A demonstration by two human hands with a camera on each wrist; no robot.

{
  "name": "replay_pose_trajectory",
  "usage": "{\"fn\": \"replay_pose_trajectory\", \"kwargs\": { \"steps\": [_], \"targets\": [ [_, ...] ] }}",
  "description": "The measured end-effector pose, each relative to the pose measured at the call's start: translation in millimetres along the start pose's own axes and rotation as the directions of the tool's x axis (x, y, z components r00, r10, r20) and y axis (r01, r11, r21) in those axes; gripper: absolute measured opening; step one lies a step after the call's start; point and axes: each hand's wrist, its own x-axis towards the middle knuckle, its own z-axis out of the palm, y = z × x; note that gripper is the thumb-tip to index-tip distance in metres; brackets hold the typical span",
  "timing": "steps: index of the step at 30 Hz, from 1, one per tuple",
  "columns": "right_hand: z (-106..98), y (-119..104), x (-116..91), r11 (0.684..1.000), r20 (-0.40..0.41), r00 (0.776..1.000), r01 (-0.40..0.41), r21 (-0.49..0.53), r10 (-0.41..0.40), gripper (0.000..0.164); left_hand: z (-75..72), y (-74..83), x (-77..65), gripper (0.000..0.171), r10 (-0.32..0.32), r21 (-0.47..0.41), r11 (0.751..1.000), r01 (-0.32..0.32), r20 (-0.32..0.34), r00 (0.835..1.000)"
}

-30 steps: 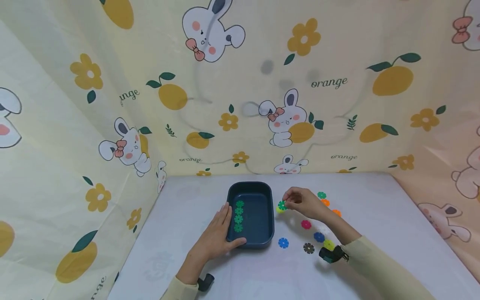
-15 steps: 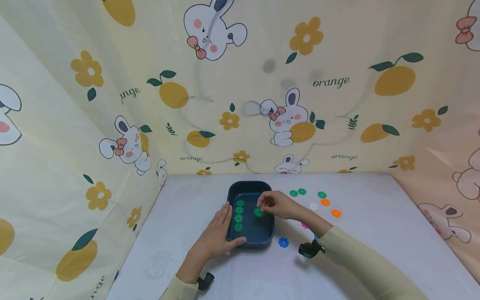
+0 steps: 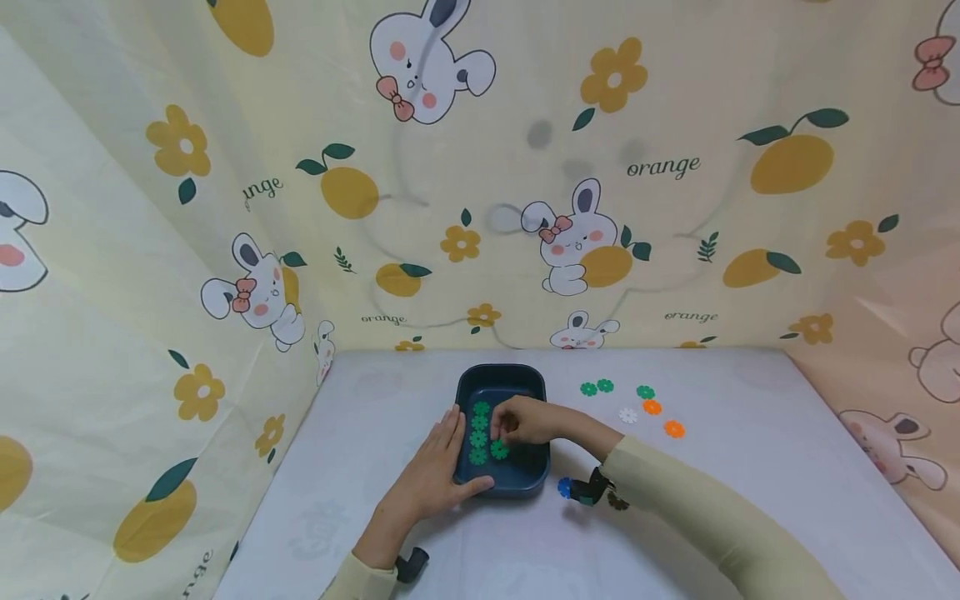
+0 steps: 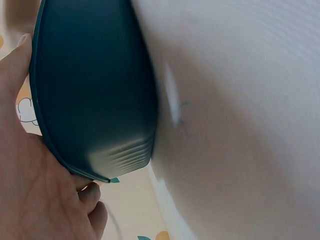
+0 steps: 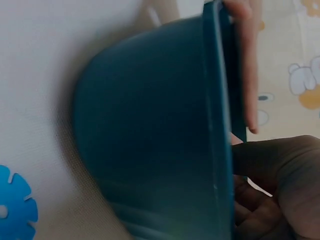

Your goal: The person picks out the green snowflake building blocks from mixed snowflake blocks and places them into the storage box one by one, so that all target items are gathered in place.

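Note:
A dark blue plastic bin [image 3: 502,490] stands on the table. My left hand [image 3: 425,473] rests along its left rim, fingers straight and thumb spread over the near rim. Several green snowflake discs [image 3: 478,438] lie in a column along the bin's left side. My right hand [image 3: 528,419] reaches inside, pinching another green snowflake disc [image 3: 499,451] just right of the column's nearest disc. In the right wrist view the bin's wall [image 5: 155,120] hides that disc and the fingertips.
Right of the bin lie loose green discs [image 3: 605,386], a white disc [image 3: 627,415], orange discs [image 3: 674,429], a blue disc [image 3: 565,487] and a brown disc [image 3: 618,502]. My right forearm covers part of this area. A printed curtain [image 3: 510,250] hangs behind the table.
My right hand has carried a green snowflake disc from the table right of the bin, over the rim, to the column's lower right. My left hand has stayed on the bin.

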Motion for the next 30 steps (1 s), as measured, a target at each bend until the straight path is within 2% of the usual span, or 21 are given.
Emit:
{"fn": "replay_pose_trajectory", "kwargs": {
  "steps": [6, 14, 23, 30],
  "targets": [
    [4.3, 3.1, 11.4, 1.0, 0.068, 0.997, -0.022, 0.004, 0.022, 0.01, -1.7, 2.1, -1.3, 0.116, 0.002, -0.005, 1.0, -0.002, 0.003, 1.0],
    [8.0, 3.5, 17.7, 0.997, 0.077, 0.994, -0.07, -0.015, 0.071, 0.009, -0.3, 0.2, -1.1, 0.117, 0.005, 0.006, 1.0, -0.005, -0.003, 1.0],
    [8.2, 5.3, 17.1, 0.998, 0.042, 0.998, -0.051, -0.041, 0.052, 0.01, -1.9, 0.5, 0.0, 0.117, 0.008, 0.008, 1.0, -0.008, -0.002, 1.0],
    [0.2, 2.1, 2.3, 1.0, -0.052, 0.999, -0.005, -0.014, 0.004, 0.009, -1.4, 1.2, 1.1, 0.117, -0.017, 0.013, 1.0, 0.017, 0.015, 1.0]
  ]
}}
